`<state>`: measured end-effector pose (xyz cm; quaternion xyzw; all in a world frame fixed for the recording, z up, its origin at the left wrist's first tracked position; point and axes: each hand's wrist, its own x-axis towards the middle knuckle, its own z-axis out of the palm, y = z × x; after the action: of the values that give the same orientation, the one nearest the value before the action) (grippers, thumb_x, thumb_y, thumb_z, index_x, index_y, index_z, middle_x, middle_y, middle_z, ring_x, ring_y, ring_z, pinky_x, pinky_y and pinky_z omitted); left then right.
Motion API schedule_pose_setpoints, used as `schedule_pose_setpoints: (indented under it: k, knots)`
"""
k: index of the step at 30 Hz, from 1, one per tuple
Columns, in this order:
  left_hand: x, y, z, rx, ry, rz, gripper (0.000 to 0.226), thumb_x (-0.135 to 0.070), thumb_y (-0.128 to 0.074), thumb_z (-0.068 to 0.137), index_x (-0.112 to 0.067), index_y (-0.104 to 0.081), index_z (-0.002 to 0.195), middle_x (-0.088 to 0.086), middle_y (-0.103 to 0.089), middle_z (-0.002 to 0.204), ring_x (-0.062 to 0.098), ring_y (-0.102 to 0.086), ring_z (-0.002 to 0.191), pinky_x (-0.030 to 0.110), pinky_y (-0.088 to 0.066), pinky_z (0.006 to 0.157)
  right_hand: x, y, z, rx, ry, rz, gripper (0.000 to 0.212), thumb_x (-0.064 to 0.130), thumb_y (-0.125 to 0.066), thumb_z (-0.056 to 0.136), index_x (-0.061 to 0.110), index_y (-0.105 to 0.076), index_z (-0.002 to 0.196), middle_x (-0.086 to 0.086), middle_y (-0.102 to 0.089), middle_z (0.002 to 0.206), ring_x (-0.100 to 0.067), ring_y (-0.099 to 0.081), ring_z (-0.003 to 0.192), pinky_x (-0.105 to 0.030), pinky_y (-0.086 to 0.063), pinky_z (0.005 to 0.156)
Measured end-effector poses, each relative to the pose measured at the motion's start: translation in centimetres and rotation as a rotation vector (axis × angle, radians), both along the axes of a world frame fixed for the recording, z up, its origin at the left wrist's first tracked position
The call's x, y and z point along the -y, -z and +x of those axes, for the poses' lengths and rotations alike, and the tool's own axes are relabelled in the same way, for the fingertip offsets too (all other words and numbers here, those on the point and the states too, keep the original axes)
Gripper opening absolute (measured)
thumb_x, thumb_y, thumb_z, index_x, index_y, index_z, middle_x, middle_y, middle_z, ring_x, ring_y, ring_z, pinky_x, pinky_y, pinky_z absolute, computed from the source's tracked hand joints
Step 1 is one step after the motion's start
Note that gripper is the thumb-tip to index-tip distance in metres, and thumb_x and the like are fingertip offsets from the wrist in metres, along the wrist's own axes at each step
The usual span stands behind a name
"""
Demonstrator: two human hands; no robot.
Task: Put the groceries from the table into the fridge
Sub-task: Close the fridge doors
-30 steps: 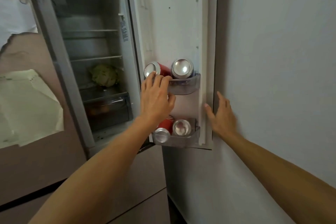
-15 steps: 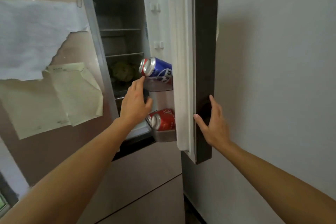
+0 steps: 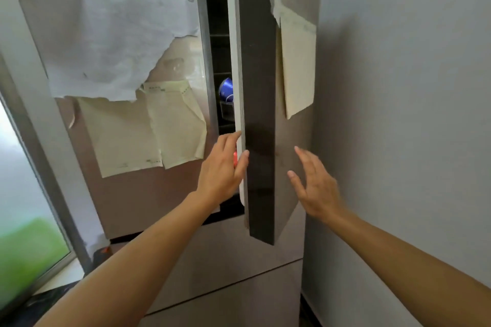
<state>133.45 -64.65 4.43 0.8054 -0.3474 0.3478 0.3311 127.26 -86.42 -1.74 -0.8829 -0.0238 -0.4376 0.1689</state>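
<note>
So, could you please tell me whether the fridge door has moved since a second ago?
Yes: the fridge door swung towards the fridge frame, narrowing the gap.

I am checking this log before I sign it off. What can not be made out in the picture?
All in the head view:
1. Fridge shelves: hidden by the door; only a narrow gap shows.
2. Blue can: mostly behind the door edge; label unreadable.
3. Red thing: covered by the left hand; unidentifiable.
4. Right hand: motion-blurred; contact with the door unclear.
</note>
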Motion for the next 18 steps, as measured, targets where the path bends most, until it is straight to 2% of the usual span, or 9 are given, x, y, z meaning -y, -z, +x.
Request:
schedule_pose_setpoints:
  k: [4, 6, 9, 13, 18]
  knots:
    - [0.5, 0.5, 2.0, -0.013, -0.022, 0.028, 0.059, -0.049, -0.039, 0.096, -0.024, -0.024, 0.147, 0.002, -0.039, 0.139, 0.018, -0.049, 0.116, 0.038, -0.051, 0.087, -0.3, -0.2, 4.7, -0.029, -0.039, -0.122, 0.058, 0.051, -0.034, 0.096, 0.027, -0.024, 0.148, -0.006, -0.035, 0.150, -0.024, -0.038, 0.135, -0.044, -0.041, 0.104]
    - [0.6, 0.6, 3.4, -0.017, -0.084, 0.006, 0.064, -0.053, -0.038, 0.094, -0.022, -0.022, 0.148, 0.005, -0.038, 0.141, 0.019, -0.047, 0.121, 0.037, -0.049, 0.091, -0.6, -0.2, 7.0, -0.056, -0.067, -0.175, 0.059, 0.050, -0.036, 0.095, 0.028, -0.023, 0.148, -0.007, -0.028, 0.154, -0.027, -0.033, 0.138, -0.045, -0.036, 0.107]
    - [0.7, 0.9, 5.5, -0.023, -0.171, 0.019, 0.072, -0.056, -0.036, 0.093, -0.015, -0.019, 0.149, 0.009, -0.038, 0.144, 0.022, -0.042, 0.129, 0.038, -0.044, 0.100, -0.6, 0.4, 10.3, -0.034, -0.081, -0.256, 0.059, 0.047, -0.041, 0.092, 0.026, -0.030, 0.146, -0.012, -0.025, 0.155, -0.032, -0.033, 0.137, -0.045, -0.037, 0.104]
    - [0.5, 1.8, 8.8, 0.191, -0.446, 0.179, 0.067, -0.045, -0.040, 0.095, -0.001, -0.028, 0.145, 0.020, -0.039, 0.145, 0.032, -0.040, 0.132, 0.044, -0.039, 0.104, 0.3, 1.8, 14.2, 0.088, -0.094, -0.420, 0.058, 0.043, -0.046, 0.092, 0.023, -0.033, 0.145, -0.013, -0.021, 0.157, -0.030, -0.021, 0.144, -0.047, -0.025, 0.111]
    - [-0.6, 3.3, 12.4, 0.440, -0.630, 0.268, 0.062, -0.044, -0.042, 0.099, -0.004, -0.029, 0.144, 0.022, -0.029, 0.151, 0.034, -0.027, 0.140, 0.050, -0.027, 0.112, 0.4, 3.6, 18.0, 0.288, -0.100, -0.465, 0.063, 0.041, -0.053, 0.089, 0.023, -0.034, 0.145, -0.016, -0.025, 0.154, -0.031, -0.022, 0.143, -0.050, -0.023, 0.113]
